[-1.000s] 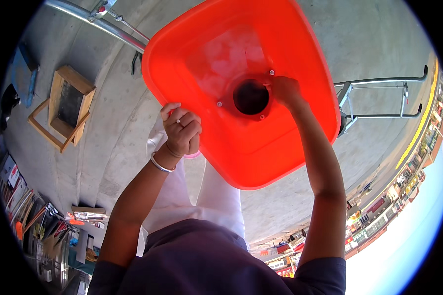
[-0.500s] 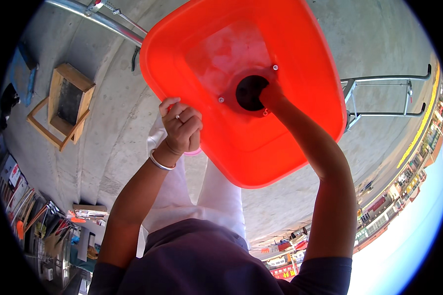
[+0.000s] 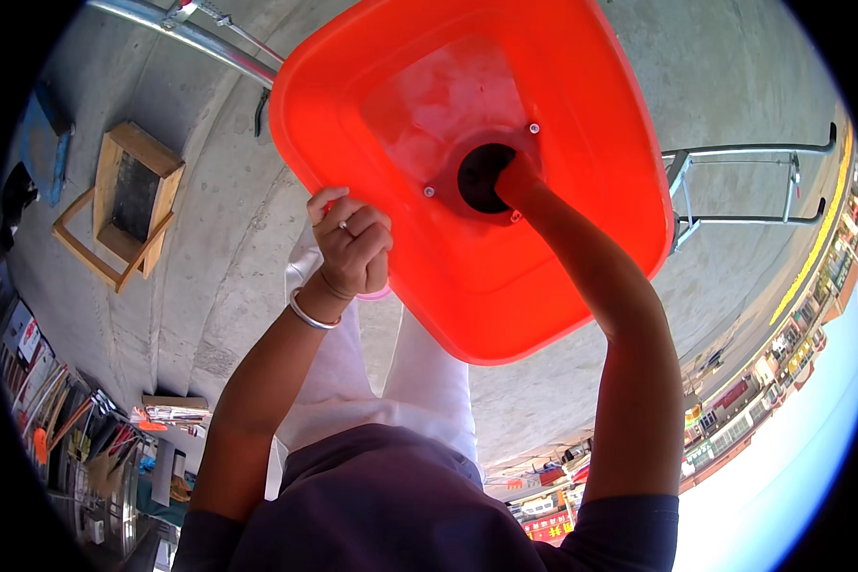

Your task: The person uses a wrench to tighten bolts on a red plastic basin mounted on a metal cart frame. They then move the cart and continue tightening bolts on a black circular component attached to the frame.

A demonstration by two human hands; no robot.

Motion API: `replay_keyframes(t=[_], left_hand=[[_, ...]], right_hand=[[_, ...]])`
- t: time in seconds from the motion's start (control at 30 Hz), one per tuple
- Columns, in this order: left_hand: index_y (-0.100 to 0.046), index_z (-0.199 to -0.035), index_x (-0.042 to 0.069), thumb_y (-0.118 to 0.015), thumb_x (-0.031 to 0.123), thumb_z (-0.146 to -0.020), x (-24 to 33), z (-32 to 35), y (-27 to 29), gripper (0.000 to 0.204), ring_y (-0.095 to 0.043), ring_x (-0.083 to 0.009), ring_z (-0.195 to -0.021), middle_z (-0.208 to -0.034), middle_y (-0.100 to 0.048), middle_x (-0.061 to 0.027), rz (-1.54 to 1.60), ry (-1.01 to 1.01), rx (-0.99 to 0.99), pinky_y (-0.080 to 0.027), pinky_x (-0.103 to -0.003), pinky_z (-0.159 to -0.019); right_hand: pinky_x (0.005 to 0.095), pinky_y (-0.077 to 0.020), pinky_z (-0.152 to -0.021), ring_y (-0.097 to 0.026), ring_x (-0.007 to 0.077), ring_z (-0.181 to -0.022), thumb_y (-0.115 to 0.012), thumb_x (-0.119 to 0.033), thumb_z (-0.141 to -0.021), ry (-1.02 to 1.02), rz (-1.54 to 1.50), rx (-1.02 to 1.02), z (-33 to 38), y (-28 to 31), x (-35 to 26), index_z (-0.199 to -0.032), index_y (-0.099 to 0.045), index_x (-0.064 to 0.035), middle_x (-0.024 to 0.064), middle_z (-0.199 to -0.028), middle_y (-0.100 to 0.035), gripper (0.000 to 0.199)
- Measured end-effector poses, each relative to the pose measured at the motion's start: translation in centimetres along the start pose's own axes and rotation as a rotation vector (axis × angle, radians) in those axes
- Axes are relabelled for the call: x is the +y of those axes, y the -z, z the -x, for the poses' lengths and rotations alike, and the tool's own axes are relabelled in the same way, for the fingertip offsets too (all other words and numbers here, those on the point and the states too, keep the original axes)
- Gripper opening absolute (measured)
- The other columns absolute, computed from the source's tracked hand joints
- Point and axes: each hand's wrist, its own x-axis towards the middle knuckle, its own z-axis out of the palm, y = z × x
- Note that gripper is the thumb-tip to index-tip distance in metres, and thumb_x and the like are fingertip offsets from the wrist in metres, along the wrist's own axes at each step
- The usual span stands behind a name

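Grey floor (image 3: 210, 286), perhaps concrete, beneath hopper (image 3: 467, 272)

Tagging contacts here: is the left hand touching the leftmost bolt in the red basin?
Apart: the head view shows bare red basin between the left hand and the leftmost bolt.

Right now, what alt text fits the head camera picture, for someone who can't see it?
A person's right hand is partly inside a dark hole in a red tub; the curled left hand is at its left edge. A wooden box lies on concrete.
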Motion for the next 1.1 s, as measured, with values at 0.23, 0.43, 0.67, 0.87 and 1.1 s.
replay_keyframes(t=[0.23, 0.43, 0.67, 0.87, 1.1], left_hand=[[-0.039, -0.056, 0.014, -0.047, 0.006, -0.065, 0.1, -0.1, 0.0, 0.014, -0.045, -0.0159, -0.060, -0.059, -0.048, 0.0022, 0.001, 0.009, 0.008, -0.031, -0.037, -0.091], [-0.039, -0.056, 0.014, -0.047, 0.005, -0.065, 0.2, 0.0, -0.1, 0.015, -0.045, -0.0162, -0.061, -0.060, -0.048, 0.0023, -0.002, 0.003, 0.005, -0.031, -0.037, -0.091], [-0.049, -0.063, 0.011, -0.051, 0.003, -0.070, 1.6, -2.2, 1.4, 0.011, -0.051, -0.0185, -0.064, -0.065, -0.053, -0.0009, -0.129, 0.087, -0.331, -0.034, -0.038, -0.090], [-0.058, -0.082, 0.008, -0.055, 0.006, -0.076, 5.9, -5.4, -4.2, 0.007, -0.059, -0.0255, -0.073, -0.081, -0.061, -0.0072, -0.090, 0.043, -0.786, -0.044, -0.038, -0.078], [-0.058, -0.093, 0.005, -0.048, 0.020, -0.084, 5.6, 0.2, -21.3, 0.020, -0.066, -0.0271, -0.073, -0.083, -0.064, -0.0106, -0.316, -0.057, -1.163, -0.052, -0.040, -0.055]], right_hand=[[0.0349, -0.0445, -0.083, -0.057, 0.0267, -0.104, -0.050, -0.033, -0.087, 0.019, 0.579, -0.130, 3.8, 4.1, -1.9, -0.114, -0.060, -0.0161, 0.0078, -0.110, -0.061, 0.033], [0.0356, -0.0457, -0.076, -0.060, 0.0275, -0.095, -0.050, -0.037, -0.088, -0.195, 0.903, -0.577, 6.1, 5.8, -5.8, -0.109, -0.061, -0.0160, 0.0066, -0.097, -0.064, 0.032], [0.0346, -0.0454, -0.060, -0.064, 0.0246, -0.075, -0.051, -0.040, -0.091, 0.071, 0.513, 0.154, 13.2, 12.7, -14.2, -0.093, -0.061, -0.0119, 0.0086, -0.077, -0.064, 0.030], [0.0294, -0.0409, -0.049, -0.051, 0.0149, -0.056, -0.070, -0.036, -0.079, -0.365, 0.147, 1.116, 21.4, 17.7, -13.6, -0.081, -0.051, -0.0074, 0.0019, -0.066, -0.053, 0.034], [0.0324, -0.0409, -0.057, -0.048, 0.0196, -0.059, -0.075, -0.037, -0.073, -0.397, -0.338, 1.359, 21.0, 14.4, -10.2, -0.080, -0.049, -0.0035, 0.0060, -0.067, -0.049, 0.043]])
